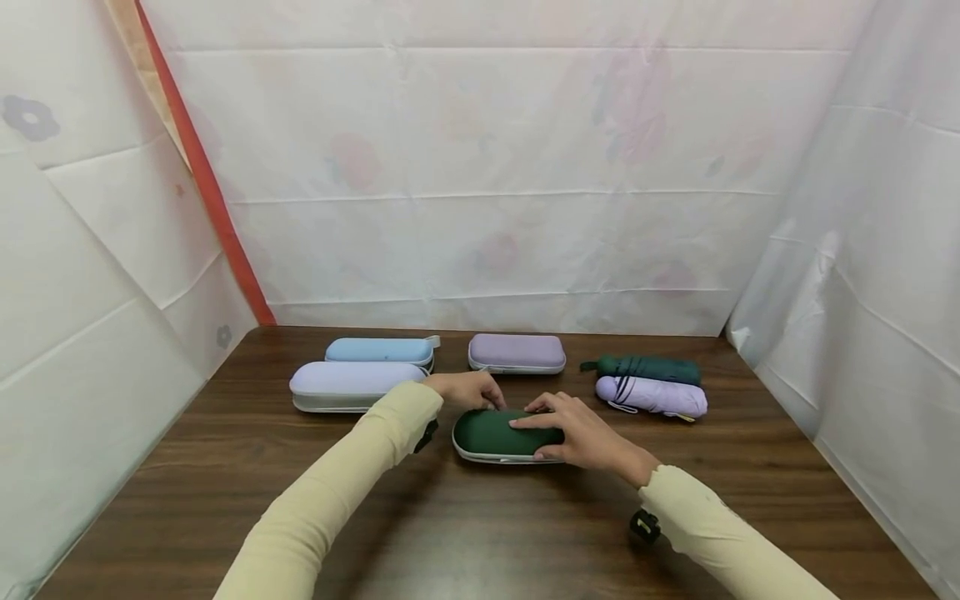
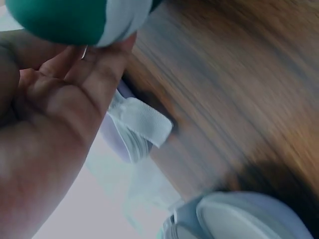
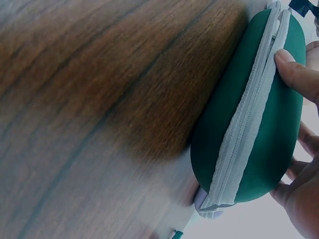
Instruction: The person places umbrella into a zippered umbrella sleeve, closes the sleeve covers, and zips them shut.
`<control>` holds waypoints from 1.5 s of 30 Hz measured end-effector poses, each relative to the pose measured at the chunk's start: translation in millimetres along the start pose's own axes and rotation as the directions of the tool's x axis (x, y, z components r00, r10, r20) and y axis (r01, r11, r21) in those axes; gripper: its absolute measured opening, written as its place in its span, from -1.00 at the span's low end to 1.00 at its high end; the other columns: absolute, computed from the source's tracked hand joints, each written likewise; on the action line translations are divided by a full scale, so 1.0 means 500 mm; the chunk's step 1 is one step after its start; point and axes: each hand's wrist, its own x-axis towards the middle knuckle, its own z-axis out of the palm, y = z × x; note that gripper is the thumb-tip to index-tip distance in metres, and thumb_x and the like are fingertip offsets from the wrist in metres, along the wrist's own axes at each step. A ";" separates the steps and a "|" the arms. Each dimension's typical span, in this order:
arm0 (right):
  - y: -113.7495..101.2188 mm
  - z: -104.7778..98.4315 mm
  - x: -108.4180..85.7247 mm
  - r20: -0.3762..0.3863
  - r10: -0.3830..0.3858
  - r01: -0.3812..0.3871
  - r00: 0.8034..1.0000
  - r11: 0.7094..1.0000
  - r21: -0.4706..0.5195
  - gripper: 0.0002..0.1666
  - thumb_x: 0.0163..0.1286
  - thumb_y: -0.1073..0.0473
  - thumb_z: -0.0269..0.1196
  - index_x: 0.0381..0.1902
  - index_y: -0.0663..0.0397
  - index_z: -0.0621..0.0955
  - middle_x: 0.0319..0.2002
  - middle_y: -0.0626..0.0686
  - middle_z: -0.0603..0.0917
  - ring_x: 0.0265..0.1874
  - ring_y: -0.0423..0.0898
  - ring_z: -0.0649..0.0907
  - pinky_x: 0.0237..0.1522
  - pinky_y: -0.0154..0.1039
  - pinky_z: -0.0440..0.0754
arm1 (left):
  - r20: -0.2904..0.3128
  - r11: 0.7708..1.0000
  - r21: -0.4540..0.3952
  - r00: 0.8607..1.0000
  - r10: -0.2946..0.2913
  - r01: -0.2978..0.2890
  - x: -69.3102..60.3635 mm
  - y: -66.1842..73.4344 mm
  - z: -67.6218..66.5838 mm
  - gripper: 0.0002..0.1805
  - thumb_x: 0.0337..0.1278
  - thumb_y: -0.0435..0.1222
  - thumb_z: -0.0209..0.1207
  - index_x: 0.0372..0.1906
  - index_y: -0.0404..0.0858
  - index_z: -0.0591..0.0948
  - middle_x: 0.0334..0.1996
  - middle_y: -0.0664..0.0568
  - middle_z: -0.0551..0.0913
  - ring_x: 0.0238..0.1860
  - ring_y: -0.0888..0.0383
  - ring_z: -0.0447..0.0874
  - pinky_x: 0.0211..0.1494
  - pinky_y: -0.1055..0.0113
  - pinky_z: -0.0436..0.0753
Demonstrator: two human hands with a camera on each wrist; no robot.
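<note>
Fingers of the left hand [image 1: 465, 388] bend down against the far edge of a green zip case [image 1: 489, 432]; whether they pinch anything there cannot be told. Fingers of the right hand [image 1: 583, 430] are spread over the case's right end, gripping it from above, thumb on the near side just beside the white zip [image 3: 246, 119]. This case lies on the worktop [image 1: 480, 542], directly under both sets of fingers. To the left of the left fingers sits a pale lilac case [image 1: 352, 380], with a light blue case [image 1: 378, 349] behind it. Beyond the fingers of both hands lies a purple case [image 1: 517, 352]. Right of the right fingers rest a lilac folded umbrella [image 1: 663, 395] and, behind it, a dark green folded umbrella [image 1: 663, 369]
</note>
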 end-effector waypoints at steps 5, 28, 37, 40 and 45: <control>0.003 0.000 -0.002 0.007 0.010 -0.010 1.000 1.000 -0.008 -0.36 0.08 0.09 0.46 0.18 -0.18 0.59 0.08 0.07 0.51 0.03 0.05 0.48 -0.03 0.06 0.42 | -0.050 0.995 0.094 0.999 -0.012 0.016 -0.005 0.001 0.000 -0.71 0.20 -0.62 0.02 -0.09 -0.41 0.67 -0.17 -0.08 0.69 -0.14 0.18 0.63 -0.12 0.39 0.58; 0.003 0.001 0.011 0.046 0.030 -0.030 0.998 1.000 0.001 -0.36 0.13 0.07 0.43 0.21 -0.21 0.55 0.14 0.10 0.52 0.06 0.09 0.48 0.01 0.11 0.41 | -0.226 0.749 0.661 0.962 0.153 0.037 -0.049 -0.005 0.021 -0.83 0.21 -0.39 0.19 -0.24 -0.14 0.76 -0.31 0.09 0.71 -0.24 0.16 0.65 -0.20 0.32 0.59; 0.007 0.000 0.006 0.041 0.069 -0.067 0.997 0.997 -0.031 -0.38 0.14 0.06 0.43 0.20 -0.24 0.56 0.11 0.06 0.54 0.01 0.04 0.50 -0.02 0.07 0.44 | -0.309 0.716 0.695 0.926 0.214 0.066 -0.084 -0.033 0.028 -0.84 0.01 -0.44 0.24 -0.49 -0.13 0.72 -0.54 0.10 0.64 -0.50 0.17 0.59 -0.46 0.28 0.54; 0.006 -0.001 0.006 0.038 0.076 -0.075 0.996 0.997 -0.034 -0.38 0.14 0.06 0.42 0.20 -0.24 0.56 0.11 0.05 0.54 0.01 0.03 0.50 -0.01 0.06 0.44 | -0.352 0.710 0.699 0.903 0.245 0.080 -0.094 -0.034 0.031 -0.77 -0.08 -0.42 0.27 -0.69 -0.09 0.58 -0.70 0.16 0.50 -0.66 0.23 0.42 -0.60 0.30 0.42; 0.003 -0.001 0.007 0.030 0.089 -0.087 0.996 0.995 -0.051 -0.38 0.13 0.05 0.43 0.19 -0.24 0.57 0.08 0.05 0.55 -0.01 0.02 0.50 -0.03 0.04 0.45 | -0.411 0.745 0.659 0.879 0.241 0.104 -0.109 -0.031 0.039 -0.57 -0.10 -0.41 0.26 -0.81 -0.05 0.29 -0.81 0.25 0.15 -0.70 0.30 0.08 -0.66 0.39 0.12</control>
